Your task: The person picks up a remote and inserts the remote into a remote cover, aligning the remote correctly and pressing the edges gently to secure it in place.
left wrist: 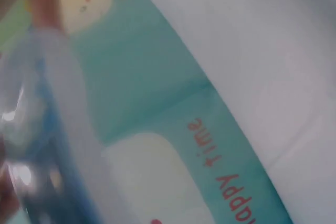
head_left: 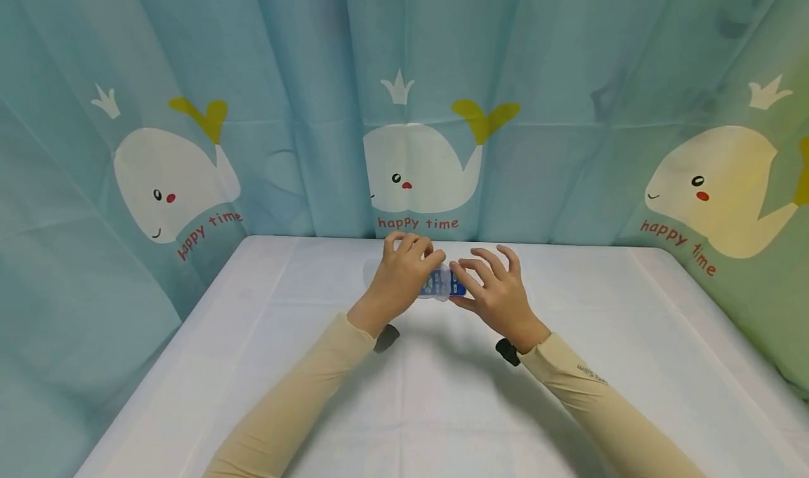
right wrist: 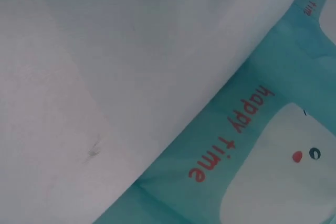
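Above the back part of the white table, a blue remote control with light buttons lies partly inside a translucent soft cover. My left hand grips the covered end from above, hiding much of it. At the bare blue end, the thumb and index finger of my right hand pinch the remote, its other fingers raised and bent. In the left wrist view the cover appears large and blurred at the left, with blue showing through. Neither the remote nor the fingers appear in the right wrist view.
A white cloth covers the table. Close behind its far edge hangs a blue-green curtain printed with whales and red lettering. Dark bands sit at both wrists, beside the beige sleeves.
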`<state>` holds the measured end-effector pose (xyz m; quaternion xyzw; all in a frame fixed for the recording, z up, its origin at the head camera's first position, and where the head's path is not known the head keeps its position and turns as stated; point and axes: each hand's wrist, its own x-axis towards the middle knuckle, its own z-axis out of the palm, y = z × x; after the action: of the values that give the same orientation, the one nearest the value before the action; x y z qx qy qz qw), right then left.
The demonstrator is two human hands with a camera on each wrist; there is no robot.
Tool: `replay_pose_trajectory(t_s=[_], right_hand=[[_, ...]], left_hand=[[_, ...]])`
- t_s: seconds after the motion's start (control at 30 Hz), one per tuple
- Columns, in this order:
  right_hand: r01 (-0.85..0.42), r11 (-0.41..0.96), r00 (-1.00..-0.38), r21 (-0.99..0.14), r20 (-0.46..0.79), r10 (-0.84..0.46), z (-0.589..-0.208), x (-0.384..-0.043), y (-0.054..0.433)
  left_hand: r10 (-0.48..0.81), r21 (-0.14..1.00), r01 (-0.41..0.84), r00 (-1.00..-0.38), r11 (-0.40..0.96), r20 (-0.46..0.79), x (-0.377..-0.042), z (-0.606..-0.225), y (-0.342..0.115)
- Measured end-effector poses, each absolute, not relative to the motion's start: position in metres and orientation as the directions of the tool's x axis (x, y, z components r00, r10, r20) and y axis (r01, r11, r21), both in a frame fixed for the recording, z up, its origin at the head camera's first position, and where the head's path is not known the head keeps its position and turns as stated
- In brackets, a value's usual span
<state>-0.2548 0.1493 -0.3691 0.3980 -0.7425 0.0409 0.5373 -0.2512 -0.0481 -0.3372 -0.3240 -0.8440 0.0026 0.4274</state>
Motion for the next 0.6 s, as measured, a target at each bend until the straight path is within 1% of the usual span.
replay_pose_trajectory(t_s=[0.07,0.2,0.27,0.33,0.43,0.53,0.6], right_hand=[[-0.608,0.731,-0.151,0.310,0.859,-0.489,-0.368,-0.254,0.149],[-0.553,0.819,-0.213,0.152,0.925,-0.315,-0.364,-0.251,0.147],[-0.544,0.836,-0.235,0.065,0.945,-0.226,-0.362,-0.250,0.144],[-0.552,0.834,-0.256,-0.004,0.953,-0.164,-0.360,-0.249,0.141],[-0.563,0.823,-0.305,-0.078,0.945,-0.119,-0.359,-0.246,0.135],[-0.565,0.816,-0.363,-0.124,0.925,-0.112,-0.359,-0.242,0.131],[-0.573,0.808,-0.391,-0.137,0.912,-0.122,-0.359,-0.241,0.130]], left_hand=[[0.471,-0.253,0.487,-0.399,0.836,0.787,-0.250,-0.341,-0.047],[0.343,-0.200,0.409,-0.314,0.890,0.885,-0.246,-0.350,-0.047],[0.327,-0.201,0.383,-0.298,0.902,0.897,-0.246,-0.355,-0.047],[0.332,-0.218,0.356,-0.300,0.909,0.894,-0.247,-0.357,-0.046],[0.343,-0.250,0.309,-0.297,0.918,0.891,-0.249,-0.356,-0.045],[0.342,-0.270,0.262,-0.287,0.926,0.895,-0.250,-0.353,-0.044],[0.342,-0.277,0.244,-0.289,0.929,0.894,-0.251,-0.353,-0.045]])
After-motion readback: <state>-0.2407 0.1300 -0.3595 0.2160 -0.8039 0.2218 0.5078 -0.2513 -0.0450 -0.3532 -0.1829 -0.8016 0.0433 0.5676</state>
